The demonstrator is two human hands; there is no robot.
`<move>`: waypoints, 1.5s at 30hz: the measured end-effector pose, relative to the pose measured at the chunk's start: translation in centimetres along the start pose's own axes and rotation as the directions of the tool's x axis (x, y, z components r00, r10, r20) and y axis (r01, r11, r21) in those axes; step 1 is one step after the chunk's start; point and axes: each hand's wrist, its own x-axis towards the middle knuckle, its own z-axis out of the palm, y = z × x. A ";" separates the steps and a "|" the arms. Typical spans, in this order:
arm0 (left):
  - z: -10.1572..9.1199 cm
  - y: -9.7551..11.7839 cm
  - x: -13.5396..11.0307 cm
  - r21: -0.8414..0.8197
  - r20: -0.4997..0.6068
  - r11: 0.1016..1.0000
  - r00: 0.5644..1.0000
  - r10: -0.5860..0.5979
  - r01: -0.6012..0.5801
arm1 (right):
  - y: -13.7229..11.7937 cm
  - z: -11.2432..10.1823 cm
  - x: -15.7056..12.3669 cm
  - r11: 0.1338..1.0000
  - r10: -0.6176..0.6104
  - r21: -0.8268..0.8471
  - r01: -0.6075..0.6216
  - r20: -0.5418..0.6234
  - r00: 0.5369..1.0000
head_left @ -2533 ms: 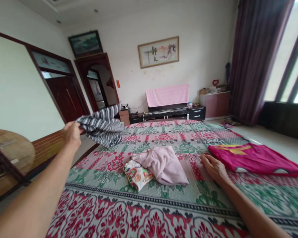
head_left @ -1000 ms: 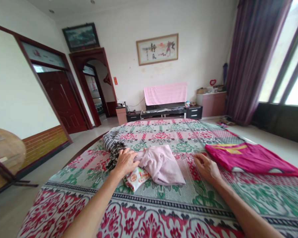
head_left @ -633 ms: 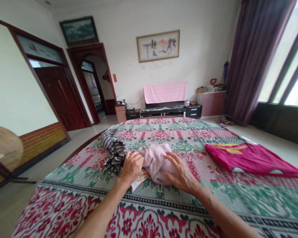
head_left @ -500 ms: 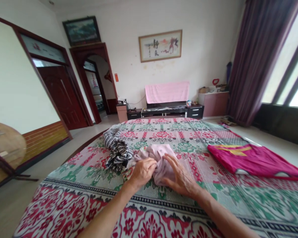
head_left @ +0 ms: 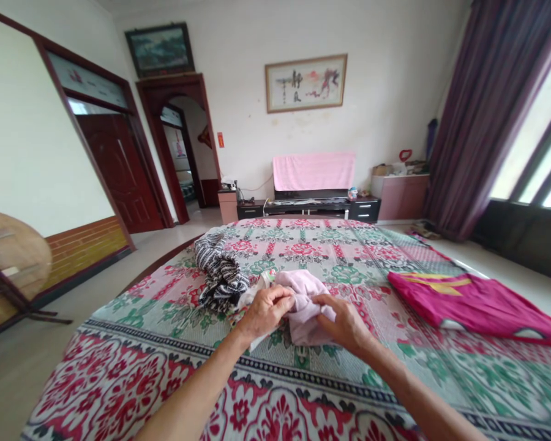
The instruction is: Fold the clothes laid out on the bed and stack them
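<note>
A crumpled pale pink garment (head_left: 303, 288) lies bunched on the table in front of me; its exact kind does not show. My left hand (head_left: 269, 309) pinches its left side, fingers closed on the cloth. On the other side, my right hand (head_left: 342, 318) grips a fold between thumb and fingers. Partly behind my left hand is a white cloth with a coloured print (head_left: 262, 285). A black-and-white knitted piece (head_left: 223, 275) is heaped just beyond it to the left.
A patterned red, green and white cloth (head_left: 133, 380) covers the table. On the right lies a flat magenta garment (head_left: 482, 306) with yellow marks. A round wooden board (head_left: 13, 257) leans at far left. A low cabinet (head_left: 365, 211) stands by the far wall.
My right hand's spread fingers have closed on the pink garment. The cloth between my hands has shifted, and more of the white cloth shows by my left hand.
</note>
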 end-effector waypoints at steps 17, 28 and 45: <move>-3.1 -0.6 0.9 0.187 -0.163 0.980 0.986 -0.040 0.071 | -5.9 -7.2 2.3 0.774 0.337 0.628 -0.076 -0.307 0.890; -3.5 -2.5 -0.5 0.847 -0.128 0.474 0.958 -0.258 0.241 | -3.1 -6.5 2.2 0.804 0.397 0.490 -0.336 -0.023 0.917; -5.9 2.5 -0.1 0.541 -0.533 0.840 0.755 0.382 -0.044 | -0.4 0.3 -1.4 0.940 -0.064 -0.327 0.095 0.106 0.992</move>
